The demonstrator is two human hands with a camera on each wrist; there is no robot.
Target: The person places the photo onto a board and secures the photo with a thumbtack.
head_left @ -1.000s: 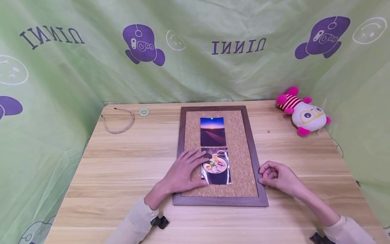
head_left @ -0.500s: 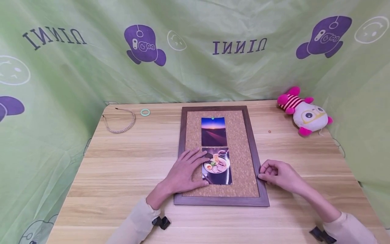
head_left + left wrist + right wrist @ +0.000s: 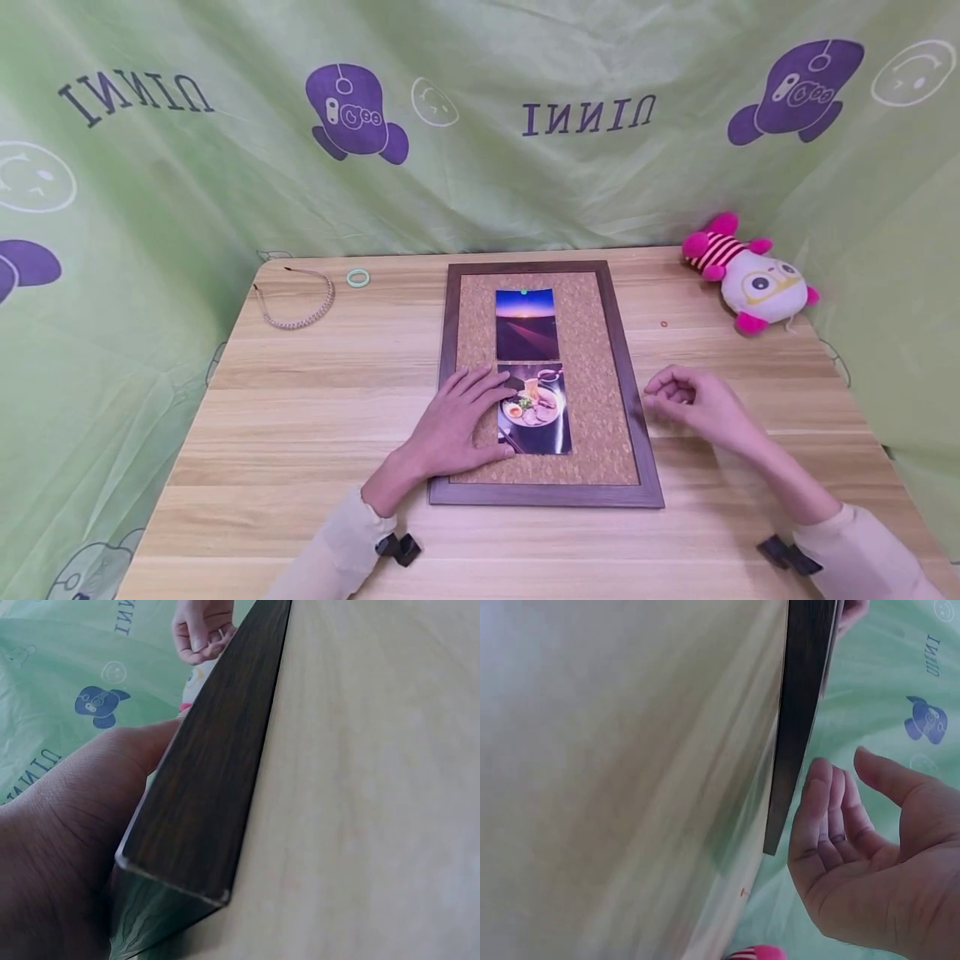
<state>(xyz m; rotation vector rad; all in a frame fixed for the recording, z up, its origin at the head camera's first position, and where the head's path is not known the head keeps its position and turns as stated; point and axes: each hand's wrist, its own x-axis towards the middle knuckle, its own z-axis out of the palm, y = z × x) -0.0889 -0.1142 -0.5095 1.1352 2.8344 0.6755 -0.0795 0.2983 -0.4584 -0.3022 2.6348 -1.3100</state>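
Observation:
My left hand lies spread on the left side of a dark-framed cork board, fingertips and thumb over the left edge of a ramen photo. Above it on the cork is a sunset photo with a green pushpin at its top edge. Just off the board's right side, my right hand is held with loosely curled fingers. The right wrist view shows its thumb apart from the fingers and nothing between them. Seen in the left wrist view, the frame's corner stands beside my left hand.
A beaded headband and a mint-green ring lie at the back left of the wooden table. A plush toy lies at the back right, with a tiny brownish ring nearer the board. Green curtains surround the table.
My right hand has left the board's right frame edge, moving slightly away and toward the back. The left hand and both photos have stayed put.

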